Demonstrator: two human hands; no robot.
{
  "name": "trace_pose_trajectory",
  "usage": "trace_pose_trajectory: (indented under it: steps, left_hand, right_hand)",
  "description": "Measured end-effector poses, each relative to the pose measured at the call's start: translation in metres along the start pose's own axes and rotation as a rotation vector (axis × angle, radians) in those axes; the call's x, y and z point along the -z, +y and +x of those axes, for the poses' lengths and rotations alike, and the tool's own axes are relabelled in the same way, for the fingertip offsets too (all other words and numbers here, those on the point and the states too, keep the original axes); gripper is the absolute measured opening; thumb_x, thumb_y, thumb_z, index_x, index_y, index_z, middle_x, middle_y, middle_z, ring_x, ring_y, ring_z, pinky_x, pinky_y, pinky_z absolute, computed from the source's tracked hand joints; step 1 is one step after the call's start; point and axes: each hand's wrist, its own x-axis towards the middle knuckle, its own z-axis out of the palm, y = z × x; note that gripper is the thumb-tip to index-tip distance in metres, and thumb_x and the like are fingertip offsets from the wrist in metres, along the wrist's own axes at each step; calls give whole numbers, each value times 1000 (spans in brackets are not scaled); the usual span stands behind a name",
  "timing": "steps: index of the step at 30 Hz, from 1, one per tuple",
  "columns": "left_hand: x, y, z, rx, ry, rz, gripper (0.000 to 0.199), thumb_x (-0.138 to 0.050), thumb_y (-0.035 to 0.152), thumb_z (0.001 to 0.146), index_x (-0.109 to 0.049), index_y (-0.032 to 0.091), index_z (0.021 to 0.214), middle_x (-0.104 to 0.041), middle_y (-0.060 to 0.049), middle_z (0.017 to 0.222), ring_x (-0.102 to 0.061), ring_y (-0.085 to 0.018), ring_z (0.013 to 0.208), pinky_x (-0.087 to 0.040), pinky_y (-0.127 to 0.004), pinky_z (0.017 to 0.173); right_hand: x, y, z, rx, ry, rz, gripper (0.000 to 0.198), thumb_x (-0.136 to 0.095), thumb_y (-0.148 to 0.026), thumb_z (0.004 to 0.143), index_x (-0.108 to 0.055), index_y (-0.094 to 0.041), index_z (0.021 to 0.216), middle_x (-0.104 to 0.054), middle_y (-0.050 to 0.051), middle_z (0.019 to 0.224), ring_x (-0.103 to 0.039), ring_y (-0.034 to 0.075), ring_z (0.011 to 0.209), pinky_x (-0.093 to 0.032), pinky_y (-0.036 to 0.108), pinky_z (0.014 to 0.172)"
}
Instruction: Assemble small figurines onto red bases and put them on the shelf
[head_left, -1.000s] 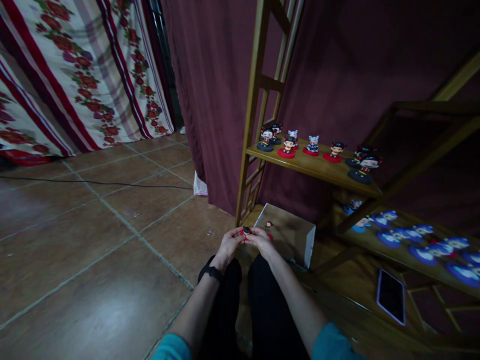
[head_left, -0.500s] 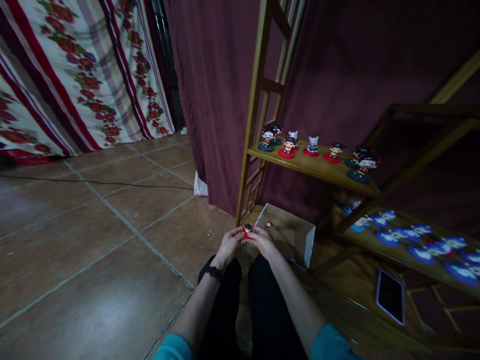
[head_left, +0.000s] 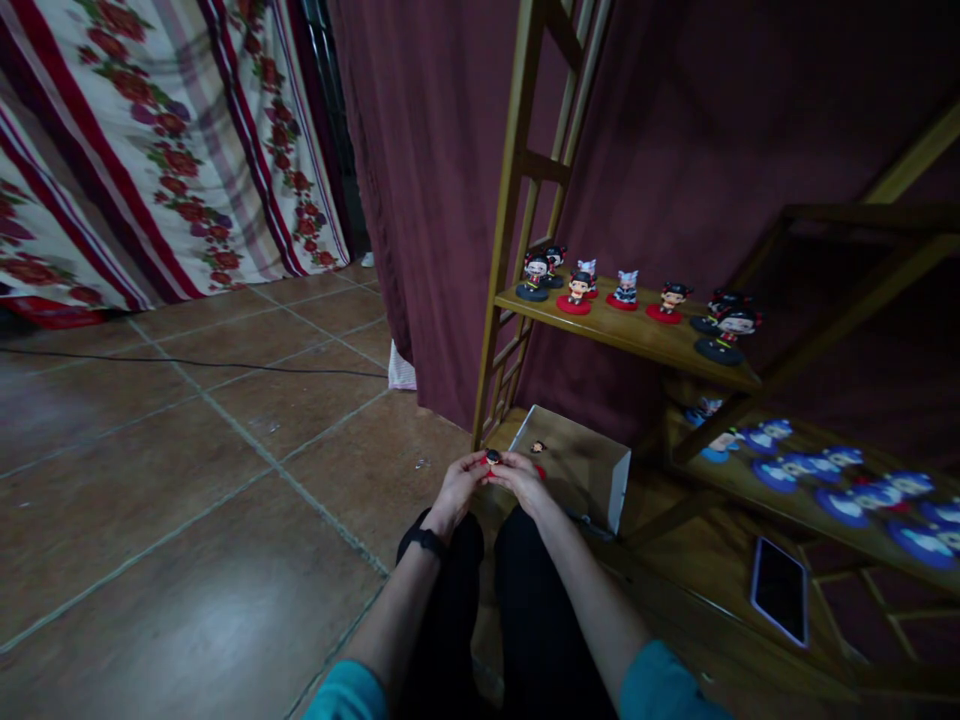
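Both hands meet in front of my knees around a small figurine [head_left: 492, 457] with dark hair and a red base. My left hand [head_left: 460, 487] grips it from the left, fingers closed. From the other side, the fingers of my right hand [head_left: 523, 477] close on the same figurine; much of it is hidden by them. Just beyond the hands stands an open cardboard box [head_left: 577, 475]. A small figurine head [head_left: 538, 447] lies in it, and a bit of red shows beside my right hand.
Several figurines on round bases stand on the upper wooden shelf [head_left: 637, 335]. More, on blue bases, sit on a lower shelf [head_left: 795, 495] at right. A phone or tablet [head_left: 780, 590] lies below them. A black cable [head_left: 225, 365] crosses the tiled floor [head_left: 187, 480].
The figurine has tilted and shifted slightly left in my fingers, so more of its dark hair faces me. Both hands stay nearly in place.
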Motion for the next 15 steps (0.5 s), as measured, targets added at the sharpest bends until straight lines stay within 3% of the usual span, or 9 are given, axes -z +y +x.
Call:
trace_pose_trajectory:
  steps: [4, 11, 15]
  left_hand:
    - [0, 3, -2, 23, 31, -63, 28, -70, 13, 60, -64, 11, 87, -67, -5, 75, -58, -8, 57, -42, -17, 52]
    - [5, 2, 0, 52, 35, -115, 20, -67, 8, 65, -61, 13, 83, -63, -1, 67, -58, -7, 55, -44, -16, 52]
    - [9, 3, 2, 100, -2, -134, 20, -64, 6, 67, -62, 12, 86, -65, -3, 72, -59, -7, 57, -46, -16, 54]
  right_hand:
    - [0, -2, -2, 19, -35, 14, 26, -68, -28, 58, -62, -16, 80, -64, 2, 77, -62, 13, 67, -51, 31, 70]
    - [-9, 1, -2, 196, 82, -124, 28, -65, -32, 60, -59, -19, 84, -62, 1, 81, -59, 11, 65, -51, 26, 62]
    - [-13, 4, -5, 263, 91, -191, 23, -61, -33, 66, -57, -21, 85, -61, 1, 82, -59, 12, 68, -52, 28, 66]
